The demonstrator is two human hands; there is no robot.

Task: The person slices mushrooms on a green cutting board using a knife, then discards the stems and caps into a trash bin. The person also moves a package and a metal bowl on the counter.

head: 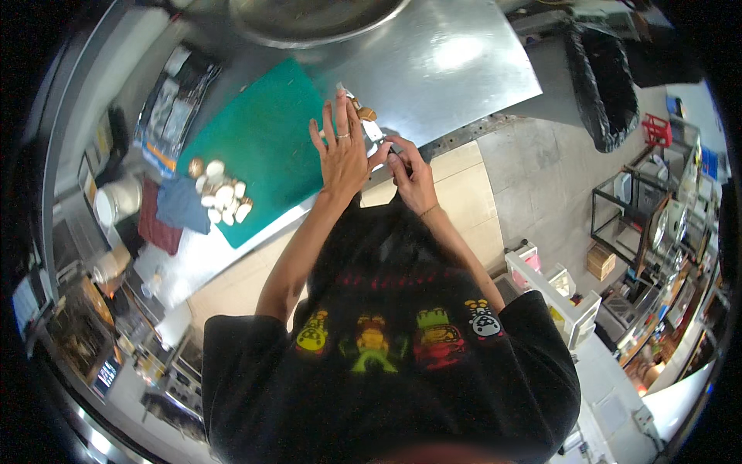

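My right hand [413, 177] grips the dark handle of a knife, its pale metal blade [372, 129] pointing away from me. My left hand [342, 156] lies flat beside the blade, fingers stretched and apart, with a ring on one finger. Its thumb reaches close to the right hand; whether they touch I cannot tell. Brown mushroom pieces [366, 113] show just past the blade, partly hidden by the left fingers. Under the left hand is the right edge of a green cutting board [261, 122]. A heap of white and brown cut mushrooms [223, 197] sits on the board's left part.
The steel worktable [417, 75] carries a large metal pan [324, 35] at the far side. Left of the board lie a blue cloth [182, 203], a dark red cloth [159, 217] and a plastic package [165, 116]. A black-lined bin [603, 93] stands beyond the table's right end.
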